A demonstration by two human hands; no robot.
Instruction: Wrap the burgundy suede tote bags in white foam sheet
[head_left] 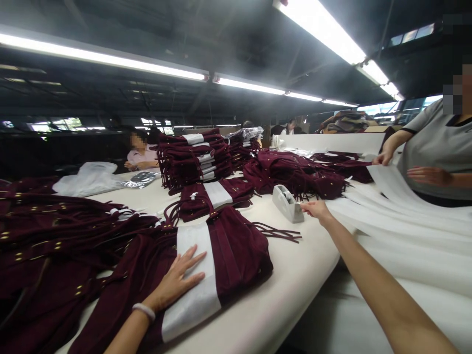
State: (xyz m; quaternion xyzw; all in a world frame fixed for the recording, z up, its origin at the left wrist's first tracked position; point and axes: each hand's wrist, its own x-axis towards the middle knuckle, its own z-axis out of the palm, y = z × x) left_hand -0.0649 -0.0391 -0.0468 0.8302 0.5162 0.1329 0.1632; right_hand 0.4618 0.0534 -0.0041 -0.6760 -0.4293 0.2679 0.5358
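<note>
My left hand (pixel 182 278) lies with spread fingers on a white band (pixel 199 295) that wraps around a maroon bag (pixel 239 250). A light wristband circles my left wrist. At the front end of a grey tape dispenser (pixel 289 205), my right hand (pixel 313 209) has its thumb and fingers pinched together. Whatever tape may be between those fingertips is too small to make out. Just behind the nearest bag rests another maroon bag (pixel 188 201), also with a white band (pixel 218 194) around it.
Banded maroon bags (pixel 217 157) are stacked at the back. Loose maroon bags (pixel 47 255) cover the left side of the cream table (pixel 287 265). Clear plastic (pixel 88 178) lies behind them. At right, a person in grey (pixel 438 147) handles white sheets (pixel 405 211). Others sit farther back.
</note>
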